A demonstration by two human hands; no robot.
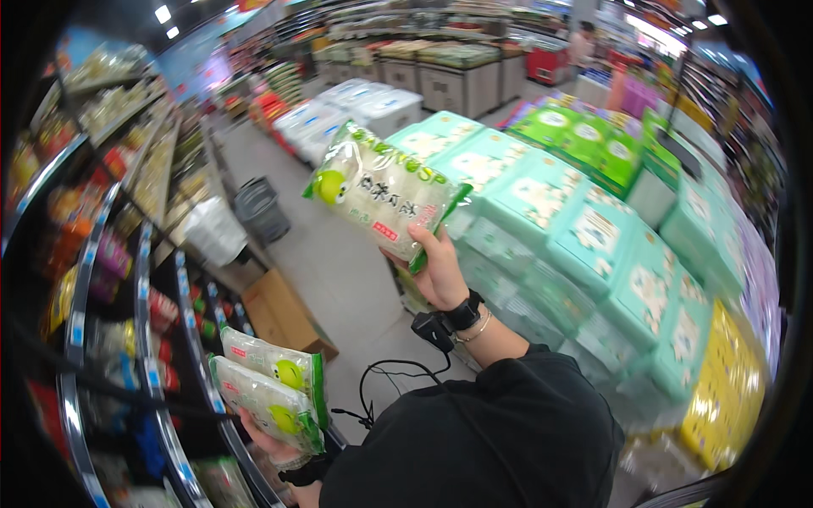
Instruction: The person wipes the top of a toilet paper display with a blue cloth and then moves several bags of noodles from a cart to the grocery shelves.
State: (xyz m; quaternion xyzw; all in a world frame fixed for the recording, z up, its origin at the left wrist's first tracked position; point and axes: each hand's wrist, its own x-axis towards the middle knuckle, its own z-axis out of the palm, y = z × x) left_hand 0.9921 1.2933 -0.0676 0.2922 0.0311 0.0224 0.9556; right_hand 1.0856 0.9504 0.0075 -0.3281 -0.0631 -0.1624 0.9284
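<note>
My right hand (438, 263) grips the lower end of a clear plastic food package (387, 190) with green edges, a green cartoon face and printed writing; its contents look pale. Lower left, my left hand (270, 441) holds two similar packages, the front package (260, 394) overlapping the rear package (263, 355). The left fingers are mostly hidden beneath them. Both wrists wear black straps, and a small black device with a cable (400, 365) hangs by the right wrist.
Store shelves (146, 317) with bagged goods line the left. A cardboard box (286, 317) and a grey bin (260, 206) stand on the aisle floor. Stacked mint-green packs (533, 184) fill the right side. A person (582, 44) stands far off at the upper right.
</note>
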